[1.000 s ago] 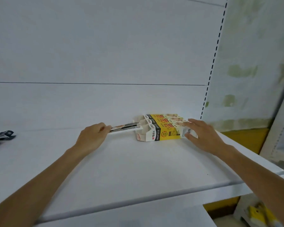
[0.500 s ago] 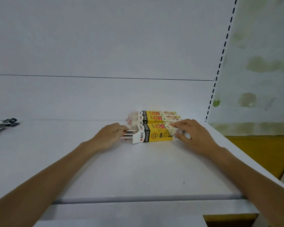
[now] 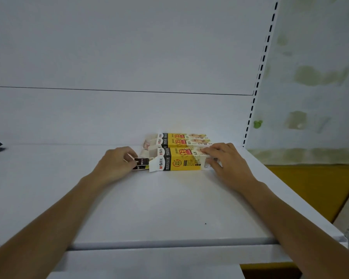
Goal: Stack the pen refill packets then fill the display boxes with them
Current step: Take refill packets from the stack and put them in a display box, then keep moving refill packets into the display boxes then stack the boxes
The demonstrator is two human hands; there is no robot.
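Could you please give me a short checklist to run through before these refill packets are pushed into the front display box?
1. Front display box lies flat on the shelf, left end flaps open: ok.
2. Left hand pinches the refill packets at that opening: ok.
3. Right hand presses on the box's right end to brace it: ok.
4. Packets lined up with the box's length: ok.
5. Room left inside the box: cannot tell.
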